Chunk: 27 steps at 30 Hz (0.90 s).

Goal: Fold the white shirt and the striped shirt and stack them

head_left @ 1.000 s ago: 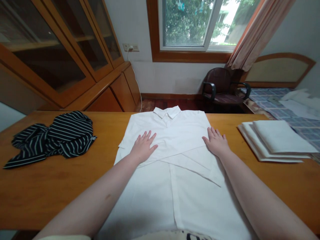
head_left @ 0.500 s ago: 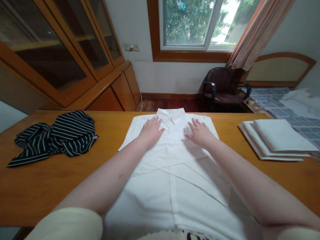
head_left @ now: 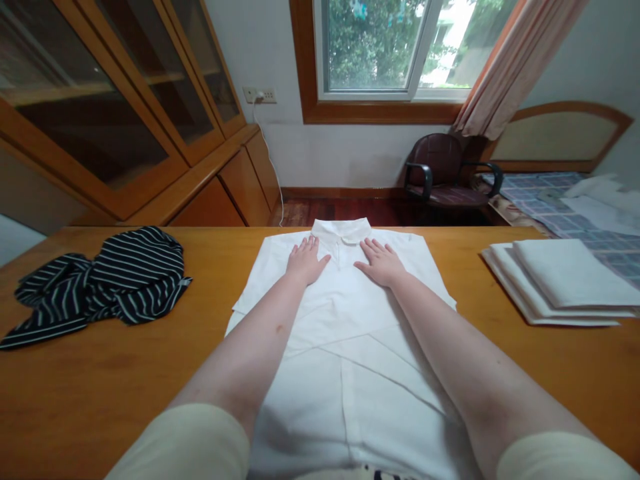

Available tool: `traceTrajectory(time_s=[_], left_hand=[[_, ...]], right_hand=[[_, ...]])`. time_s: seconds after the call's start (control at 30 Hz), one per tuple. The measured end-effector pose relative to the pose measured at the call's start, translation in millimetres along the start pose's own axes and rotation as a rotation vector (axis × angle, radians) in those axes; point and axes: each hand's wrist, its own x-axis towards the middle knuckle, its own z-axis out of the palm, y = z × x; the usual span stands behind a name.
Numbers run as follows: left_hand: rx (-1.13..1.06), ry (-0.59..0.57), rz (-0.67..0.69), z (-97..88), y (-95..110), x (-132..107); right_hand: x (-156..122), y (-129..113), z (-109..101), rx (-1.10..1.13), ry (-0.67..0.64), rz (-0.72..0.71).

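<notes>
White shirt [head_left: 345,313] lies on the wooden surface [head_left: 150,373], directly under both hands: left grip [head_left: 305,265] and right grip [head_left: 384,265] rest palm-down just below its collar [head_left: 344,230], one either side of centre, each loosely spread.

wooden table [head_left: 150,387] | striped cloth [head_left: 135,267], left | white shirt [head_left: 350,313], middle | folded white stack [head_left: 570,277], right

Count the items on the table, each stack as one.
3: white shirt in the middle, black striped cloth at left, white stack at right; others may be hidden.
</notes>
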Motion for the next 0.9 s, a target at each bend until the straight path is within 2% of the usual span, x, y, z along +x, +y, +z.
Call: traceTrajectory(time_s=[0.17, 0.3, 0.43, 0.63, 0.77, 0.9], left_hand=[[0.022, -0.016, -0.073, -7.0, -37.4, 3.6], [0.058, -0.018, -0.128, -12.3, -67.8, -0.3], [0.058, -0.024, -0.126, -13.0, -76.2, -1.5], [0.018, -0.009, -0.180, -11.2, -77.4, 3.2], [-0.030, 0.022, -0.337, -9.7, -84.4, 8.5], [-0.066, 0.071, -0.416, -5.9, -86.2, 10.4]], right_hand=[[-3.4, 52.8, -7.1, -0.054, 0.011, 0.145], [-7.5, 77.0, -10.0, -0.064, 0.020, 0.207], [-6.8, 81.8, -7.8, -0.059, 0.026, 0.233], [-3.0, 83.1, -5.3, -0.026, 0.065, 0.375], [-0.8, 85.1, -6.9, 0.001, 0.059, 0.417], [-0.1, 88.1, -6.7, 0.052, 0.129, 0.577]])
